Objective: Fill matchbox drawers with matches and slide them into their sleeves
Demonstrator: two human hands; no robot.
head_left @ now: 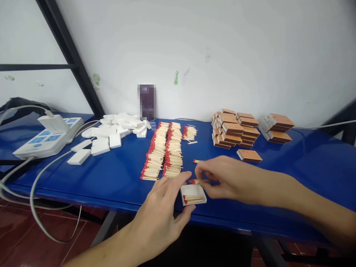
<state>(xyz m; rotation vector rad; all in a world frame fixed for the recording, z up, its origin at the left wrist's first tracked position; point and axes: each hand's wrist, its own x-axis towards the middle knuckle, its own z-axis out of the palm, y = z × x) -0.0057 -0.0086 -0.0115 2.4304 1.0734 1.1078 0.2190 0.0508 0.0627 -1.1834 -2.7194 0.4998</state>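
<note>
My left hand (164, 211) steadies a small white matchbox tray (194, 190) at the table's front edge, thumb on the near side and fingers on the far side. Several red-tipped matches (194, 199) lie along the tray's near wall. Just above the tray's far right corner, my right hand (219, 178) pinches a few matches (194, 181), their red heads pointing left; the fingers hide part of them. One loose match (195, 161) shows behind that hand. Beyond the tray stretch two long rows of matches, a left row (156, 152) and a right row (173, 150).
A smaller match pile (189, 132) sits farther back. White trays (111, 129) are heaped at the left, near a power strip (47, 139) with cables. Orange matchboxes (233, 128) are stacked at the right, with more stacked boxes (278, 128) beyond. A dark pixelated object (147, 102) leans on the wall.
</note>
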